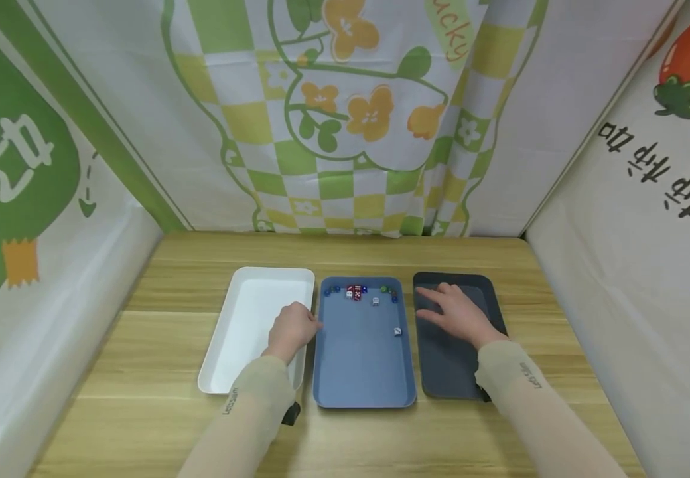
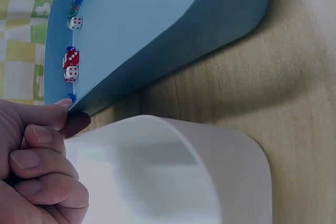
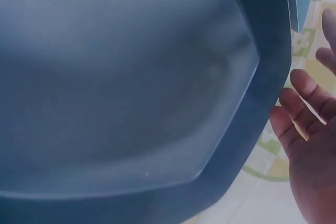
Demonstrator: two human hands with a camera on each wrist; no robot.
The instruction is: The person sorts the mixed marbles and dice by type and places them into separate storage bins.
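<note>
My left hand [image 1: 292, 326] is at the left edge of the blue tray [image 1: 363, 372], above the white tray's right side. In the left wrist view, its thumb and index finger pinch the blue tray's rim, and the other fingers are curled. Inside the blue tray, red dice [image 1: 357, 293] and a white die [image 1: 375, 301] lie near the far end, with small blue beads [image 1: 332, 290] at the far left corner. Another white die [image 1: 397, 331] lies by the right wall. My right hand [image 1: 455, 313] hovers over the dark tray [image 1: 449, 372] with fingers spread, holding nothing.
The white tray [image 1: 249, 332] stands left of the blue one, with a narrow gap between. All three trays rest side by side on a wooden table [image 1: 357, 445]. Patterned cloth [image 1: 345, 186] hangs behind the table, and printed panels flank it.
</note>
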